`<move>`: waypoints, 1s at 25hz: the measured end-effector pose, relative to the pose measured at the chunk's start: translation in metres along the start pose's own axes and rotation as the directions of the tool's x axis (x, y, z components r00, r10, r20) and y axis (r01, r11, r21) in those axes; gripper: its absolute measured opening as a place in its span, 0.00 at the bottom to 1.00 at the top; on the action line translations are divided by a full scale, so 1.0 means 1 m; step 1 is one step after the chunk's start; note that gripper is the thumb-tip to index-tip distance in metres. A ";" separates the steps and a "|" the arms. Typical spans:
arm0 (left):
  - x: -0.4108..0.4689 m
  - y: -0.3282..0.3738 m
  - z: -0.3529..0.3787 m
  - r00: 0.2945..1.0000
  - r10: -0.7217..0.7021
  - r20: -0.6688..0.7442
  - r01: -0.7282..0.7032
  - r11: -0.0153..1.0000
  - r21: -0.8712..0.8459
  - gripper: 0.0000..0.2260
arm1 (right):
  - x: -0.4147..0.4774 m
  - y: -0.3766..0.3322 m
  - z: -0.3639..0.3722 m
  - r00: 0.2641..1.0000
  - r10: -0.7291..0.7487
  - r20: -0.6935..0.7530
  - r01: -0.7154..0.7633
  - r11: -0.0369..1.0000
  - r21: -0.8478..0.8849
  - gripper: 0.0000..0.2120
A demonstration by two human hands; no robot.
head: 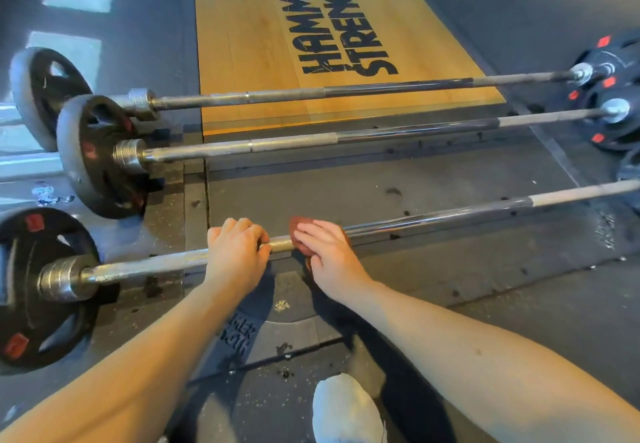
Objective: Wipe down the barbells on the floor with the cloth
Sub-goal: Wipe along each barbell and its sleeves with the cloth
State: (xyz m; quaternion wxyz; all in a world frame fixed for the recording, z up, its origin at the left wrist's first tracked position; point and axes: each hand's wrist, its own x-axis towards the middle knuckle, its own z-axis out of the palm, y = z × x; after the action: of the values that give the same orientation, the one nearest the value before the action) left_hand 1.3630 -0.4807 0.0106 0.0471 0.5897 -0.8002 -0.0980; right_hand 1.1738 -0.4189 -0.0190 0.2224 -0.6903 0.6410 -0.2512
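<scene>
A: What fills the upper middle of the frame?

B: A wooden platform (332, 26) set in dark rubber flooring (450, 269), printed "HAMMER STRENGTH" in black. A faint partial logo shows on the mat at lower centre; I can't read it fully.

A: And the barbells?

B: Three, long axes running left to right, each rising slightly toward the right edge. The far barbell (311, 94) lies across the platform's near edge, the middle barbell (294, 141) just below it, the nearest barbell (450, 214) crosses mid-frame. Black plates (38, 286) with red tags sit at both ends.

A: The hands?

B: The left hand (239, 252) is curled closed around the nearest bar's knurled part. Just beside it, the right hand (329, 255) presses a reddish-brown cloth (300, 226) against the bar, fingers loosely spread over it.

A: Anything else?

B: A white sock (346, 411) at the bottom centre.
</scene>
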 end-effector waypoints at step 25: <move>0.010 0.002 -0.006 0.998 0.034 0.047 -0.034 0.999 -0.011 0.02 | 0.000 -0.012 -0.009 0.979 0.206 0.006 -0.206 0.975 0.090 0.27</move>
State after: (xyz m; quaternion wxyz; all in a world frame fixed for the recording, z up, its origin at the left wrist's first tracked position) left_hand 1.3591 -0.4899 0.0164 0.0326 0.5733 -0.8105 -0.1152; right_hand 1.1776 -0.4180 -0.0041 0.2771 -0.6092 0.6974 -0.2563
